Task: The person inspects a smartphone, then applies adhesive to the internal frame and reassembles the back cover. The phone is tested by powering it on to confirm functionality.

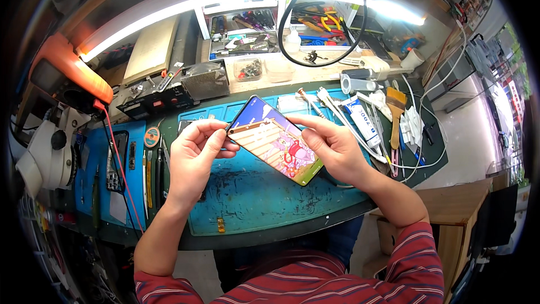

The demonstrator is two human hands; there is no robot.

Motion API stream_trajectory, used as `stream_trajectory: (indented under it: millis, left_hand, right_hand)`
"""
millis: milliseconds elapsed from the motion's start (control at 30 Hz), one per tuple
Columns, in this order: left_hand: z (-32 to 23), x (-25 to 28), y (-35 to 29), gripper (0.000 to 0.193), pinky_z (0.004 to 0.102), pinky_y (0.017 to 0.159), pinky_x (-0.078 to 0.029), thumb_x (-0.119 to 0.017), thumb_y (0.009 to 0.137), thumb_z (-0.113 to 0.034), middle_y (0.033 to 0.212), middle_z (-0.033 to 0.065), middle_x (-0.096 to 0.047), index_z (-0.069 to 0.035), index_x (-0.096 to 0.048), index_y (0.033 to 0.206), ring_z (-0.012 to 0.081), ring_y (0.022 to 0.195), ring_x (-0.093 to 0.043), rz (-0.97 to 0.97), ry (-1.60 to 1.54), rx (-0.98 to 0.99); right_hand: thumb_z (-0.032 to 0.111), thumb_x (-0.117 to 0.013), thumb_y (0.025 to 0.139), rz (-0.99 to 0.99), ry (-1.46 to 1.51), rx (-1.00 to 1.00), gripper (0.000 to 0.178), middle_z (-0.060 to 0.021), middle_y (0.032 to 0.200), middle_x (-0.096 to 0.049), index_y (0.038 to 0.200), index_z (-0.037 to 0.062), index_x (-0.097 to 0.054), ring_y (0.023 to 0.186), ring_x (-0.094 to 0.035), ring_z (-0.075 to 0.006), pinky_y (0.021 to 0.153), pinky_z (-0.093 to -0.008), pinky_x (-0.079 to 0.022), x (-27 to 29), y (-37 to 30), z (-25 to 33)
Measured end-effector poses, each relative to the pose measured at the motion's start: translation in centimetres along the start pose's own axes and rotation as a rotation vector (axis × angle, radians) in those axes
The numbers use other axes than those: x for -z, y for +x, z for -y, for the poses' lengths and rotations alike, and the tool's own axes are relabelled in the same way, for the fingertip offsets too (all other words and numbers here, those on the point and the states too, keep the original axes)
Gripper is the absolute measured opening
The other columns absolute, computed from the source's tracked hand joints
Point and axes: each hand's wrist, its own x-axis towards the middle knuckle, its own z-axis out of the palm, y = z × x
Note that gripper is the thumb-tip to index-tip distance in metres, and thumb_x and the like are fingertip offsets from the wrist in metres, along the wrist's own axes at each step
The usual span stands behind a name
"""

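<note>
A smartphone (275, 142) with its screen lit, showing a colourful cartoon picture, is held tilted above the blue work mat (247, 211). My right hand (332, 147) grips its right long edge, thumb at the front and fingers behind. At the phone's upper left corner, my left hand (199, 149) pinches the edge between thumb and curled fingers. A small amber piece (220, 224) lies on the mat near its front edge.
An opened phone body (117, 160) lies to the left, beside a microscope (48, 146) and an orange multimeter (70, 70). Right of the mat are a white glue tube (361, 121), a brush (396, 114) and cables. Tool trays (242, 31) stand at the back.
</note>
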Motion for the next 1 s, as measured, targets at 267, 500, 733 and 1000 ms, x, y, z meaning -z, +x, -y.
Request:
stream_trajectory:
  millis: [267,500,733,1000]
  left_hand:
    - [0.5,0.0,0.1,0.018,0.0262,0.074,-0.058,-0.06,0.1,-0.012,0.095,0.0101,-0.069,0.002,-0.06,0.111,0.0141,0.083,-0.069,0.017,-0.006,-0.003]
    - [0.5,0.1,0.2,0.018,0.0257,0.074,-0.058,-0.06,0.1,-0.011,0.095,0.0099,-0.069,0.001,-0.061,0.112,0.0138,0.082,-0.069,0.009,0.004,-0.004]
    - [0.2,0.0,0.1,0.017,0.0257,0.073,-0.058,-0.06,0.1,-0.012,0.093,0.0086,-0.069,0.001,-0.061,0.112,0.0136,0.082,-0.069,-0.011,0.012,-0.014]
    - [0.0,0.0,0.0,0.016,0.0258,0.073,-0.058,-0.06,0.1,-0.012,0.092,0.0079,-0.068,0.0,-0.061,0.111,0.0136,0.082,-0.069,-0.004,0.007,-0.015]
  right_hand:
    - [0.009,-0.051,0.102,0.003,-0.001,-0.008,0.033,-0.0098,0.105,-0.073,0.133,0.0039,-0.061,0.09,-0.064,-0.0077,0.08,-0.0258,-0.052,0.0,0.1,0.1]
    - [0.009,-0.051,0.102,0.003,-0.067,0.016,0.032,-0.0113,0.106,-0.073,0.133,0.0042,-0.061,0.091,-0.065,-0.0091,0.081,-0.0265,-0.052,0.0,-0.1,0.5]
    - [0.008,-0.05,0.102,-0.014,-0.093,0.083,0.032,-0.0101,0.105,-0.073,0.133,0.0045,-0.06,0.09,-0.065,-0.0093,0.081,-0.026,-0.051,0.1,-0.2,1.0]
    - [0.006,-0.048,0.104,0.033,-0.065,-0.047,0.033,-0.0071,0.117,-0.068,0.134,-0.0001,-0.059,0.103,-0.059,-0.0083,0.091,-0.0236,-0.046,0.3,-0.3,1.1]
